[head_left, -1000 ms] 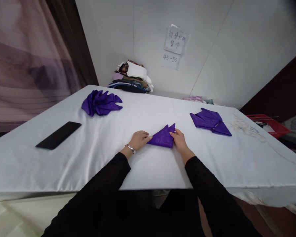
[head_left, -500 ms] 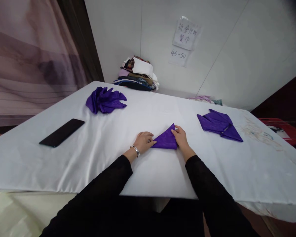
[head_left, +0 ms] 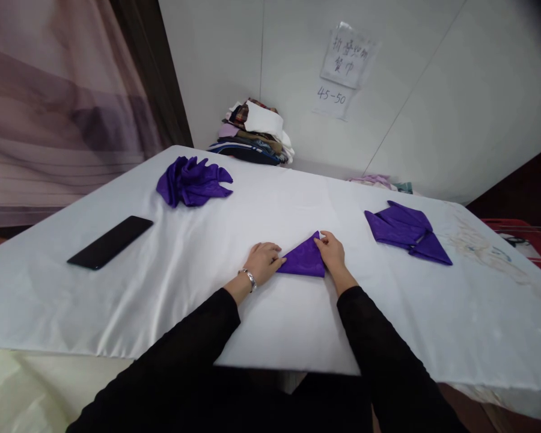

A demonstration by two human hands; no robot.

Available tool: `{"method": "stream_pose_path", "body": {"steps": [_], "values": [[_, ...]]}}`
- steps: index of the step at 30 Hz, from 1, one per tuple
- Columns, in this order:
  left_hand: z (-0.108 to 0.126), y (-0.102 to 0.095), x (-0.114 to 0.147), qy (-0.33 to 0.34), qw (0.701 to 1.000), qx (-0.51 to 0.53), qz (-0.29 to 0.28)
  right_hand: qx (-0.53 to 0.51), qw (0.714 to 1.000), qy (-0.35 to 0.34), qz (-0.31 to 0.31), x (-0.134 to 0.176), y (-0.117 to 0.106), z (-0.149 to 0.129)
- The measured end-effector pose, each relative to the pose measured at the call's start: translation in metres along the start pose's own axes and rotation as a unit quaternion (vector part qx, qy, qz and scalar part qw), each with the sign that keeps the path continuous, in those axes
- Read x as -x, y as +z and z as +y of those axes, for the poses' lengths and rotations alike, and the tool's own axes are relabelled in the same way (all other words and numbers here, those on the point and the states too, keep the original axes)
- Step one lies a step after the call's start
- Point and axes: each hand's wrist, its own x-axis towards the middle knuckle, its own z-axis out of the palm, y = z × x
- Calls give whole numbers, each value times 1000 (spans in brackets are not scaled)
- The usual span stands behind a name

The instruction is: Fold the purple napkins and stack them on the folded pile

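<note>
A purple cloth napkin (head_left: 304,258), folded into a triangle, lies on the white-covered table in front of me. My left hand (head_left: 264,263) is at its narrow left tip, the thumb pressing on the cloth and the fingers curved beyond it. At the upper right corner, my right hand (head_left: 331,251) pinches the napkin's edge between thumb and fingers. The underside of the folds is hidden.
Left of my hands are a black phone-like slab (head_left: 111,242) and a gathered purple napkin (head_left: 193,182). A folded purple napkin (head_left: 403,228) lies to the right. Stacked clothes (head_left: 255,132) stand by the wall, and a red basket (head_left: 514,228) is beyond the right edge.
The view has shifted slightly. Both hands keep their places on the triangular napkin, and its shape looks nearly the same.
</note>
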Motion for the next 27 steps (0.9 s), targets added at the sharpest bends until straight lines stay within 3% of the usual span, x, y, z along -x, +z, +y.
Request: {"method": "stream_pose_path", "body": {"steps": [16, 27], "values": [[10, -1, 6, -19, 996, -81, 37, 75, 997, 4, -20, -5, -1, -4], [13, -5, 7, -40, 992, -118, 18, 99, 995, -8, -24, -6, -2, -7]]}}
